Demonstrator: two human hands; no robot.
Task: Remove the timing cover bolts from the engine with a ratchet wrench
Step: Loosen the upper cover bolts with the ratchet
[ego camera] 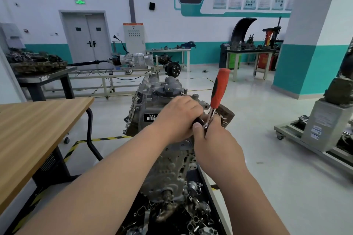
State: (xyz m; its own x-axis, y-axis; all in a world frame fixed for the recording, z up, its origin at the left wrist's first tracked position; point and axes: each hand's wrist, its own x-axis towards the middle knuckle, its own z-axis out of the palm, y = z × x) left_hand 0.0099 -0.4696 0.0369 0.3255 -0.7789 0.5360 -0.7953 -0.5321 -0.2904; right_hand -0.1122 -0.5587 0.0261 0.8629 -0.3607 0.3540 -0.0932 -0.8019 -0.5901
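A grey engine (152,101) stands in front of me, its timing cover (168,168) facing me. A ratchet wrench (219,86) with a red handle points up and away, its chrome head low between my hands. My left hand (177,114) curls over a dark part by the wrench head, against the engine's upper front. My right hand (212,137) pinches the chrome head of the wrench from below, thumb up. The bolt under the hands is hidden.
A wooden table (38,129) stands at my left. A black tray (172,219) of loose metal parts lies under the engine. A grey stand (324,129) on wheels is at right. Workbenches (248,53) and a gearbox rig (129,59) line the far wall.
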